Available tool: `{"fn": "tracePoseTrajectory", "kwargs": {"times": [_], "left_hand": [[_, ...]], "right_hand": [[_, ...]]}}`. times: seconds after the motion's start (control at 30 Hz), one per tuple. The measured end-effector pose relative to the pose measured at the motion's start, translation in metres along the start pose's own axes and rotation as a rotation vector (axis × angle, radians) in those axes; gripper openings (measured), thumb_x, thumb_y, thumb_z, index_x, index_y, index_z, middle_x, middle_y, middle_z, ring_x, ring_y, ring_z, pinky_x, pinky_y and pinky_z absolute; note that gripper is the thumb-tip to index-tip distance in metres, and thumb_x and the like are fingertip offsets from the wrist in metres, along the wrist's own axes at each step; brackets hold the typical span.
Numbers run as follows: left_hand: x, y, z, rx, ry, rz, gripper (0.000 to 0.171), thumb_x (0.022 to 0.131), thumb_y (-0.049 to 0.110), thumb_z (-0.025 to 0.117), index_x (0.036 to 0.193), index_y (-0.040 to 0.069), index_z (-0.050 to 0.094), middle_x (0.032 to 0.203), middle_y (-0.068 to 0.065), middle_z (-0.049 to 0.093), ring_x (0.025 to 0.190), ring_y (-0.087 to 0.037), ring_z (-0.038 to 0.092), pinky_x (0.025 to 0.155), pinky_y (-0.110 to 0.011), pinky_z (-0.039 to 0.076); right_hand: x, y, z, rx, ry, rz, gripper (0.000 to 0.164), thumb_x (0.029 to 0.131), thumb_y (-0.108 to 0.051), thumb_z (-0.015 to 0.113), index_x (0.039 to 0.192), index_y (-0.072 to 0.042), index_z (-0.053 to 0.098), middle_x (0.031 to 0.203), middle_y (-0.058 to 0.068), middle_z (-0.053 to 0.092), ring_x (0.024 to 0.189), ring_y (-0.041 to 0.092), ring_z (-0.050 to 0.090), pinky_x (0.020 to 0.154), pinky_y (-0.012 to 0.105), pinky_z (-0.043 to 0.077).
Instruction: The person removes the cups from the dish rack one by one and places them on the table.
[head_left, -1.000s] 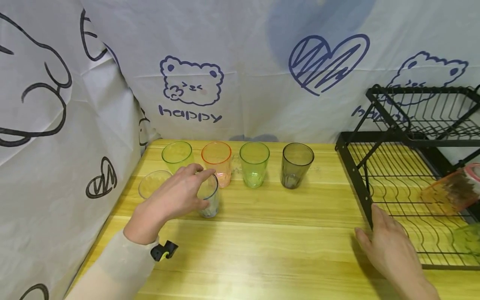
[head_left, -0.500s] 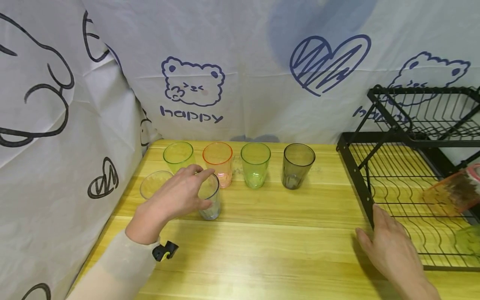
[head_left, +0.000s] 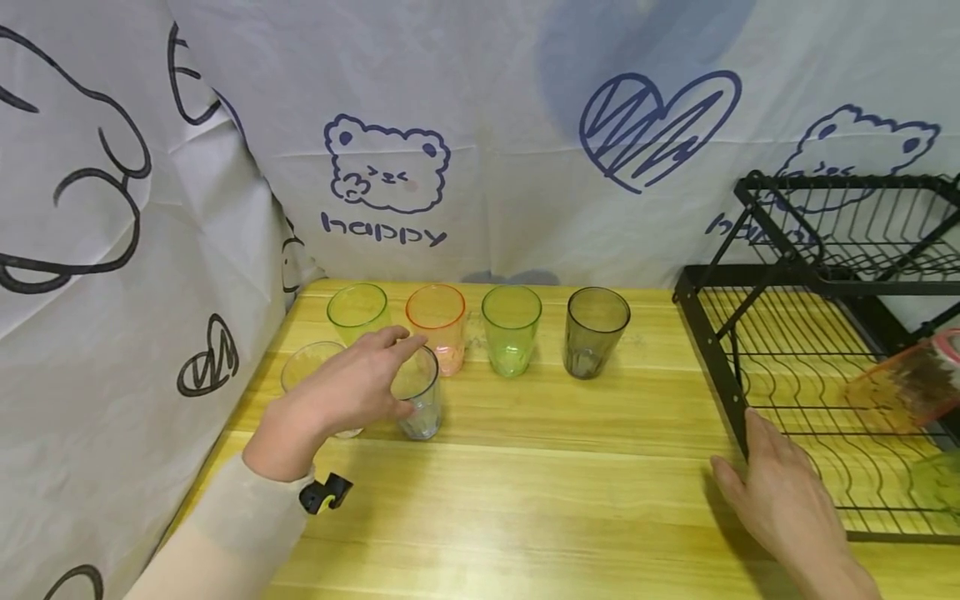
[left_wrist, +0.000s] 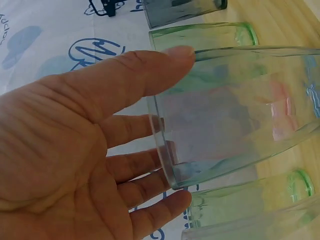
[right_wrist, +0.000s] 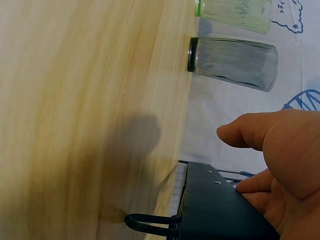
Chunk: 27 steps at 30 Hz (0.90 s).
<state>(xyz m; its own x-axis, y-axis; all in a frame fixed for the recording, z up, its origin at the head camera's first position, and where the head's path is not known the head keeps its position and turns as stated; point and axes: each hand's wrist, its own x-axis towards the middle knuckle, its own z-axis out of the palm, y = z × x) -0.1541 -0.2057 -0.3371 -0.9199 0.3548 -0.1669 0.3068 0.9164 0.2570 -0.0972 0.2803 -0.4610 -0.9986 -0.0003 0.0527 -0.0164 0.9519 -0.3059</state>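
Note:
A clear, blue-rimmed cup stands upright on the table. My left hand is around its rim; in the left wrist view the thumb lies at the near side of the cup and the loosely extended fingers are behind it. Whether they touch the cup, I cannot tell. Partly hidden by that hand is a colourless cup. Behind stand a yellow-green cup, an orange-red-rimmed cup, a green cup and a grey cup. My right hand, fingers extended, is by the black dish rack's left edge.
On the rack's lower tier lie an orange cup and a green cup, cut off by the frame. A white printed cloth hangs behind the table and along its left side.
My left hand has shifted slightly left, its thumb drawing back from the blue-rimmed cup, which stays standing. More of the colourless cup's base shows. My right hand has not moved.

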Motion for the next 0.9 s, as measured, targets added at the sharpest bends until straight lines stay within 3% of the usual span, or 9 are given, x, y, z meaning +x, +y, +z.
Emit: {"fn": "tracePoseTrajectory", "kwargs": {"times": [0.9], "left_hand": [[0.0024, 0.0027, 0.0062, 0.032, 0.056, 0.007, 0.087, 0.087, 0.025, 0.088, 0.159, 0.003, 0.044, 0.153, -0.021, 0.053, 0.139, -0.045, 0.053, 0.113, -0.059, 0.048]], "right_hand": [[-0.0005, 0.0006, 0.0024, 0.013, 0.003, 0.004, 0.09, 0.105, -0.038, 0.061, 0.164, 0.01, 0.014, 0.161, 0.042, 0.026, 0.136, 0.069, 0.033, 0.109, 0.08, 0.028]]}}
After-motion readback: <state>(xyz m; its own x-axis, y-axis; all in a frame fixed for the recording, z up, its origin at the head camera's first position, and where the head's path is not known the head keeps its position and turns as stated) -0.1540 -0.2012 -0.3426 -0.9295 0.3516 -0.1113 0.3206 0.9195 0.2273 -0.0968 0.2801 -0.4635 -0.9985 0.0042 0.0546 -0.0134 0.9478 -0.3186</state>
